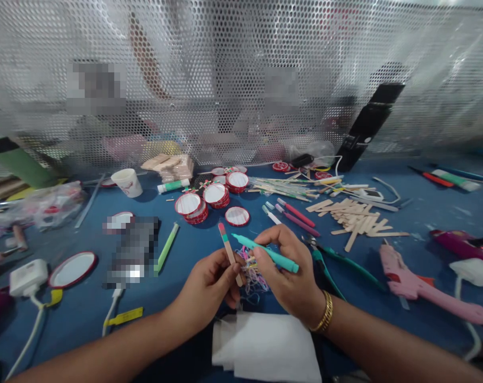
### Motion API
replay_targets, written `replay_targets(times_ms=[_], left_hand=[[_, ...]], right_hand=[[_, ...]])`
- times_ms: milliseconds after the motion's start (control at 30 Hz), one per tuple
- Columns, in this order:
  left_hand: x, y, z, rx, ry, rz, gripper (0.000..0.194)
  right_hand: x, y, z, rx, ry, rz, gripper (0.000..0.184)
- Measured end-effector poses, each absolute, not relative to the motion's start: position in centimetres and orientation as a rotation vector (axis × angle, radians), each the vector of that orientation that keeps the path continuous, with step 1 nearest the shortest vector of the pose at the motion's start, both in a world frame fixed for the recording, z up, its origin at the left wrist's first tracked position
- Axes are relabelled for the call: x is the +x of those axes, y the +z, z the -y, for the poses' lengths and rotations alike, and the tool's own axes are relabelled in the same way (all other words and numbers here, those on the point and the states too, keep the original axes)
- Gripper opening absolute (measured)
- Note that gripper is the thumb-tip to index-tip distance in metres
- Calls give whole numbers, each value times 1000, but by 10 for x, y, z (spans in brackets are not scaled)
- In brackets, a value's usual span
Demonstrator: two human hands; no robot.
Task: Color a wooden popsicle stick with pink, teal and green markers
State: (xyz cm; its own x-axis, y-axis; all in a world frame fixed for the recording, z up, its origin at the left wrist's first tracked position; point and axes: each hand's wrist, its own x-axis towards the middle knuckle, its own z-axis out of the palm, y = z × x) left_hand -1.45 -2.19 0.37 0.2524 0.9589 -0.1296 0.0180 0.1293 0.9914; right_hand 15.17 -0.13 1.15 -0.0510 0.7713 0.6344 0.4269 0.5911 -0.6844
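My left hand is closed around a wooden craft stick that stands tilted, its upper end coloured pink and green. My right hand grips a teal marker, whose tip points left and sits close to the stick's coloured end. A gold bangle circles my right wrist. Under both hands lies a tangle of thin coloured rubber bands on the blue table.
Around lie red-rimmed round lids, loose wooden sticks, pink markers, green-handled pliers, a pink glue gun, a white paper cup, a green marker, white folded paper. A perforated screen stands behind.
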Motion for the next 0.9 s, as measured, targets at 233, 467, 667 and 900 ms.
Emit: replay_targets(times_ms=[233,467,667,900], left_hand=[[-15,0,24,1291,890,-1081,39],[-16,-2,24,1306,897,-1083,40],[-15,-1,24,1275,906,-1098,40],[-15,-3,23,1291,926,-1082,41]], right_hand=[[151,12,3,-808,323,1751,9],[149,10,2,-805,323,1798,9],[150,11,3,-872,242,1784,10],[149,9,4,-802,277,1809,10]])
